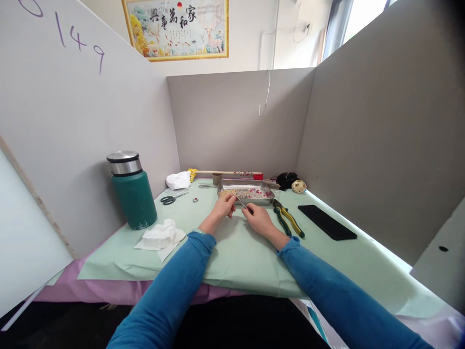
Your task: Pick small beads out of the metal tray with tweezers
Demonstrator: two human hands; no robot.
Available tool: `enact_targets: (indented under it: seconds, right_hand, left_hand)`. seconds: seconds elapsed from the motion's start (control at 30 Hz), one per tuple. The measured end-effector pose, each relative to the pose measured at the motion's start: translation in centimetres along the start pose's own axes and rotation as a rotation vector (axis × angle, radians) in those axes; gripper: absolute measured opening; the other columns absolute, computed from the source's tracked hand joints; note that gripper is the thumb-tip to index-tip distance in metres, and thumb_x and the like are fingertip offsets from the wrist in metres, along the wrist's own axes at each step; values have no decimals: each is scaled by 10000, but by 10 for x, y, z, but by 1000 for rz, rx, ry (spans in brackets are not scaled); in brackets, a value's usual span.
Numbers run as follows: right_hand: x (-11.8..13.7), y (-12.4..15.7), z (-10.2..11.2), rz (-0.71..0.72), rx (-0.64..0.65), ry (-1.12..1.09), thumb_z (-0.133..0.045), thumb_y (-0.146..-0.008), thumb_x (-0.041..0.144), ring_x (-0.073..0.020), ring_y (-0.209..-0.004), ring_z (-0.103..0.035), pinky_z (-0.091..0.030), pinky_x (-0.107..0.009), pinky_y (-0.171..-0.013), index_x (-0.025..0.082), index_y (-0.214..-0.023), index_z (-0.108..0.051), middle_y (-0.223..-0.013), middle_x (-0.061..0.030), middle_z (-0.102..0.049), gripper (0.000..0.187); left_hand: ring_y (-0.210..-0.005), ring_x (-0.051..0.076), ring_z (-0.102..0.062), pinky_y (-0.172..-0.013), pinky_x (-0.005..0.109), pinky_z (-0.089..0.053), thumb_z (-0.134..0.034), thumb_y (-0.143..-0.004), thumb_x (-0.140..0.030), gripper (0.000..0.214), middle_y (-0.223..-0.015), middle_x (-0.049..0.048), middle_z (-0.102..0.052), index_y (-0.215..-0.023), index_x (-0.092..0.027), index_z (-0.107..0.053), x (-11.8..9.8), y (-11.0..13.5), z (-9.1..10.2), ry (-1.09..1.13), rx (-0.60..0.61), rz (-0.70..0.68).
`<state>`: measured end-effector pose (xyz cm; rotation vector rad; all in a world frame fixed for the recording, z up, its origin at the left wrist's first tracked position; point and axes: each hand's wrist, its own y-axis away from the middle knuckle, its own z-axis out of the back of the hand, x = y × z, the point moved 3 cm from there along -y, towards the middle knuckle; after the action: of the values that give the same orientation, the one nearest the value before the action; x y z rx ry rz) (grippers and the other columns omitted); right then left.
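Observation:
My right hand (257, 219) is closed around a slim, pointed metal tool (242, 203) with a dark grip; its exact kind is hard to make out. The tool's tip points up and left, close to the fingertips of my left hand (223, 207). Those left fingers are pinched together, and whatever sits between them is too small to name. Both hands are at the near edge of a shallow metal tray (267, 199). Small tan and red beads (250, 193) lie scattered in it.
Green-handled pliers (288, 220) and a black flat slab (327, 222) lie right. Left are a green flask (134, 194), crumpled tissue (163, 236) and scissors (170, 198). Behind the tray lies a wooden stick (218, 172) near a red container (257, 177). Grey panels enclose the table.

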<state>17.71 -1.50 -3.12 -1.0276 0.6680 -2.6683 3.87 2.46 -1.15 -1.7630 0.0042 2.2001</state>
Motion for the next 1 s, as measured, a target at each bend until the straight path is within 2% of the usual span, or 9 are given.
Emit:
enact_targets:
  seconds: [0.3, 0.6, 0.8, 1.0]
  right_hand:
    - [1, 2, -2, 20, 4, 15, -441, -831, 351, -149, -620, -481, -278, -251, -582, 191, -725, -546, -698, -31, -602, 219]
    - [5, 3, -1, 37, 9, 15, -441, -823, 336, -140, -594, -450, -269, -253, -573, 192, -720, -534, -679, -22, -583, 200]
    - [7, 4, 0, 75, -29, -5, -443, -818, 341, -138, -599, -433, -283, -253, -581, 190, -711, -521, -680, -17, -566, 201]
    - [9, 4, -1, 124, -25, -124, -428, -826, 356, -134, -607, -417, -298, -246, -590, 196, -696, -476, -657, 3, -523, 212]
  left_hand:
    - [-352, 26, -289, -388, 165, -352, -462, -864, -262, 178, -469, -98, -319, -711, -177, -431, -2, 3, -1, 121, -3, 9]
    - [-341, 30, -205, -365, 171, -258, -413, -896, -393, 272, -445, -110, -225, -726, -181, -430, -2, 7, -2, 206, 45, 103]
    - [-347, 31, -132, -352, 169, -164, -443, -871, -496, 343, -441, -117, -183, -717, -191, -407, 0, 6, 0, 361, 152, 115]
    - [-360, 40, -120, -352, 170, -127, -428, -875, -496, 351, -456, -110, -154, -697, -197, -379, -2, 8, 2, 475, 274, 138]
